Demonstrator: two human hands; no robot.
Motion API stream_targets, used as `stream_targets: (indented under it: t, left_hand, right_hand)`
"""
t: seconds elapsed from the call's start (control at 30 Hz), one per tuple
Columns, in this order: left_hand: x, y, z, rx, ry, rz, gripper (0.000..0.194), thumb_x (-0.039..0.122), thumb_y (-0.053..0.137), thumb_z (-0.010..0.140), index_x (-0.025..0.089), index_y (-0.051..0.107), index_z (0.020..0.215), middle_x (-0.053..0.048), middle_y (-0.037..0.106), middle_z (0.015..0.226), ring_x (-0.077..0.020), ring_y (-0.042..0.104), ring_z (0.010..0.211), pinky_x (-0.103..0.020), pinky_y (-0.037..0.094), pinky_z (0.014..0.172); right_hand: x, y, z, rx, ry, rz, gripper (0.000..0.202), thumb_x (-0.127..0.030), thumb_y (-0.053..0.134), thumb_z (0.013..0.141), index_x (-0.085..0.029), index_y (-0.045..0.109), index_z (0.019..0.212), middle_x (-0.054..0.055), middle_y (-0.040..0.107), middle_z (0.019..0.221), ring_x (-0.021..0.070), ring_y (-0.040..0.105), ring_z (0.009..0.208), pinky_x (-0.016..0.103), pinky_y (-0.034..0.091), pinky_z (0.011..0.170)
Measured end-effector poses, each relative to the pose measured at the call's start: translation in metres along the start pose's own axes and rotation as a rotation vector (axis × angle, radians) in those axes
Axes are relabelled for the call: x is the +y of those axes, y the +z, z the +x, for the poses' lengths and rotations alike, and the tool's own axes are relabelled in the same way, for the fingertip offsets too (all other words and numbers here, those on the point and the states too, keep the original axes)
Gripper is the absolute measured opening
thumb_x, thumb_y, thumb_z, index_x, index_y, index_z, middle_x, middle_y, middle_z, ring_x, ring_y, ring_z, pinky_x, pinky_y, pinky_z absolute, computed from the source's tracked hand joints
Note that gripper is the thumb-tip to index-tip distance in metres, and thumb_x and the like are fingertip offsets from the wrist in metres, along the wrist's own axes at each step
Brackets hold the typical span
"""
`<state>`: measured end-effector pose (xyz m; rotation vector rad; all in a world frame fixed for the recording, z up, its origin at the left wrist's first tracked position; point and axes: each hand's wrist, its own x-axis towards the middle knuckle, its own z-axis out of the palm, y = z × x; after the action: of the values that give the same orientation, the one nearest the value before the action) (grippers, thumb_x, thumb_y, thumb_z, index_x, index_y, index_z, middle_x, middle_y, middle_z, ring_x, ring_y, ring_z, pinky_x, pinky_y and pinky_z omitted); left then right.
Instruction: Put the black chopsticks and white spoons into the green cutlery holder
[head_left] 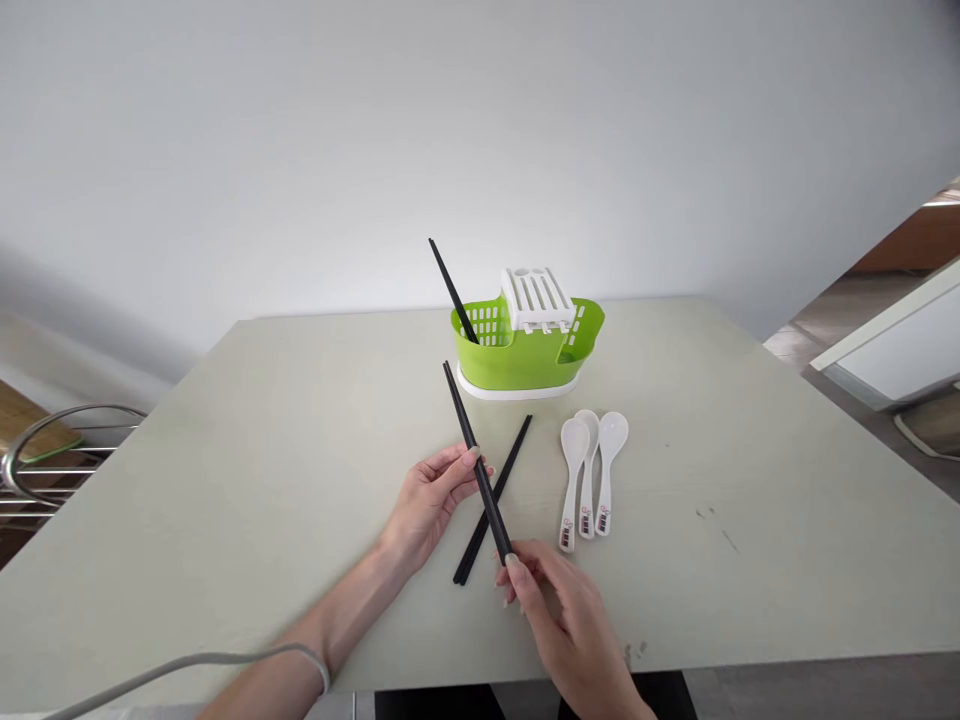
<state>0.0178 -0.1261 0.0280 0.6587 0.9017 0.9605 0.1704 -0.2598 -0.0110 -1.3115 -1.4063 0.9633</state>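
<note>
Pinching raised chopsticks [492, 510] by the middle with left hand [436, 492] and by the lower end with right hand [561, 612], tips toward eleven o'clock. Crossing below, on the table [300, 430]: second pair [515, 451]. From left hand, at one o'clock: green basket [525, 366]; at three: white spoons [589, 468].

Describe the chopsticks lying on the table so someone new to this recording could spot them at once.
On the pale table, find the green basket. In front of it, left of the white spoons, two black chopsticks lie slanting, far ends towards the right. They rest flat, unlike the held pair crossing above them and the leaning sticks in the basket.
</note>
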Motion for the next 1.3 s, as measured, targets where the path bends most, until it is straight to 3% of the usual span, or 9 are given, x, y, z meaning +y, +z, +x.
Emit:
stream_targets:
  t: [0.43,0.77,1.3]
  left_hand:
    - [-0.002,0.009,-0.011,-0.074,0.117,0.121,0.031,0.037,0.095,0.074,0.015,0.080,0.089,-0.004,0.077,0.080,-0.0199,0.076,0.081,-0.033,0.061,0.084]
    - [-0.003,0.008,-0.010,-0.094,0.132,0.130,0.031,0.039,0.094,0.074,0.016,0.082,0.091,-0.008,0.080,0.091,-0.0212,0.076,0.085,-0.035,0.061,0.087]
    - [0.009,-0.007,0.004,0.037,0.222,0.132,0.038,0.051,0.094,0.070,0.017,0.084,0.084,-0.007,0.078,0.092,-0.0137,0.067,0.080,-0.024,0.056,0.074]
  right_hand:
    - [0.001,0.003,0.000,0.070,0.025,-0.009,0.035,-0.044,0.047,0.110,-0.021,0.072,0.117,0.005,0.074,0.088,0.0164,0.070,0.074,0.024,0.058,0.071]
    - [0.005,0.005,-0.003,0.120,0.061,0.032,0.039,-0.045,0.047,0.110,-0.021,0.073,0.124,0.002,0.066,0.076,0.0136,0.060,0.059,0.022,0.053,0.057]
    - [0.002,0.003,-0.001,0.147,0.008,0.016,0.037,-0.043,0.048,0.110,-0.021,0.076,0.121,0.005,0.066,0.081,0.0162,0.062,0.066,0.025,0.054,0.059]
